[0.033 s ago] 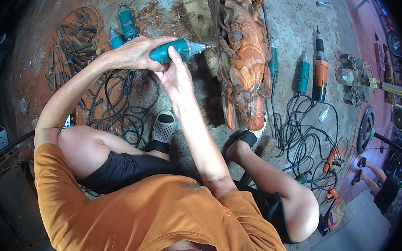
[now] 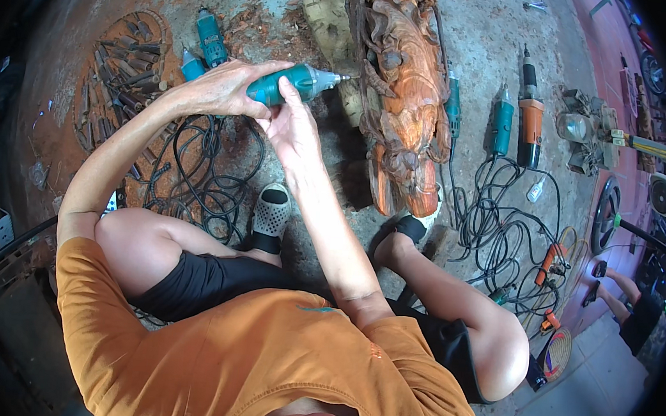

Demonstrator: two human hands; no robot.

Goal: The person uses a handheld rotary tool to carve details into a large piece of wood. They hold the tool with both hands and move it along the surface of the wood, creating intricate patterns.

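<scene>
A teal die grinder (image 2: 286, 85) lies nearly level in both my hands, its silver nose and thin bit pointing right. My left hand (image 2: 221, 88) is closed round its rear end, with the fingers over the top. From below, my right hand (image 2: 294, 131) grips the body, thumb up along its side and the other fingers mostly hidden. The bit's tip comes close to the left side of a reddish-brown wood carving (image 2: 405, 81); whether they touch I cannot tell. The carving has deep curling relief and stands just beyond my right foot.
Carving bits and tool handles (image 2: 129, 63) fill a round tray at left, beside another teal grinder (image 2: 211, 38). Tangled black cables (image 2: 209, 167) lie by my left foot. Right of the carving are a teal grinder (image 2: 501, 123), an orange grinder (image 2: 531, 122) and more cables (image 2: 497, 213).
</scene>
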